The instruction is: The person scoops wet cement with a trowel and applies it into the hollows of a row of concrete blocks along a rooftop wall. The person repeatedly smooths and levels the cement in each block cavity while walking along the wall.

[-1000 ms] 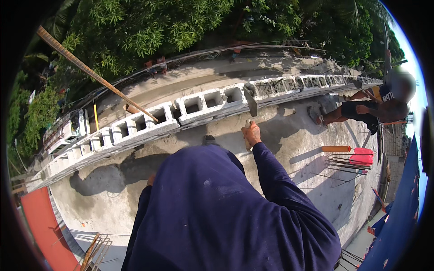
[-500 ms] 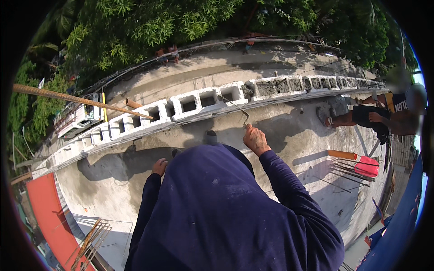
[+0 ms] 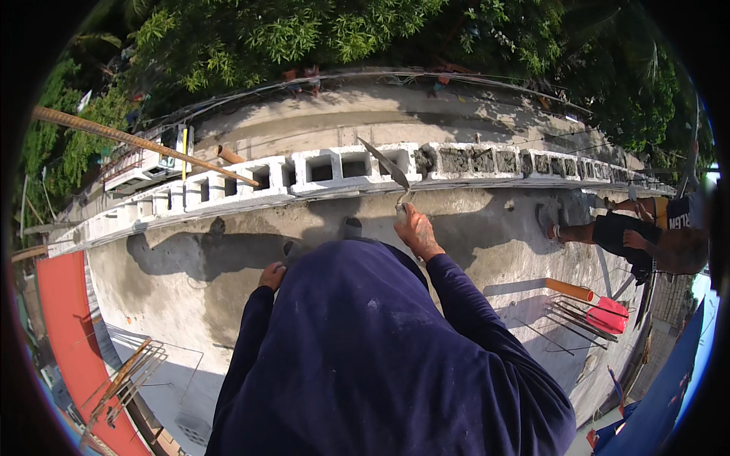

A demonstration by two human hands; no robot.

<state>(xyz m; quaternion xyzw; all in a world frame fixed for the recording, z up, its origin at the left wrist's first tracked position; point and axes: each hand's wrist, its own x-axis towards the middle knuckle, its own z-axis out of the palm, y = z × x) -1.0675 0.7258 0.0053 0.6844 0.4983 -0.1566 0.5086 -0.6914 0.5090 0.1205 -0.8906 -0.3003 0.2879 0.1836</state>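
Observation:
My right hand [image 3: 417,232] is closed round the handle of a pointed trowel [image 3: 389,166]. The blade angles up and left across the open cells of a hollow concrete block [image 3: 340,165] in the wall in front of me. Just right of this block, grey mortar [image 3: 456,161] fills the cells of the wall. My left hand [image 3: 272,276] is low beside the dark cloth over my head, near my foot. Its fingers look loose and partly outstretched, with nothing seen in them.
A rusty steel bar [image 3: 144,144] slants over the wall at left. At right, a bare-legged person [image 3: 631,237] is beside the wall. An orange pipe [image 3: 569,289], thin bars [image 3: 582,319] and a red container [image 3: 607,315] lie at right. Beyond the wall runs a paved strip [image 3: 327,114].
The trowel has swung so its blade shows broadside over the wall. My right hand has shifted slightly left and turned with it. My left hand has hardly moved.

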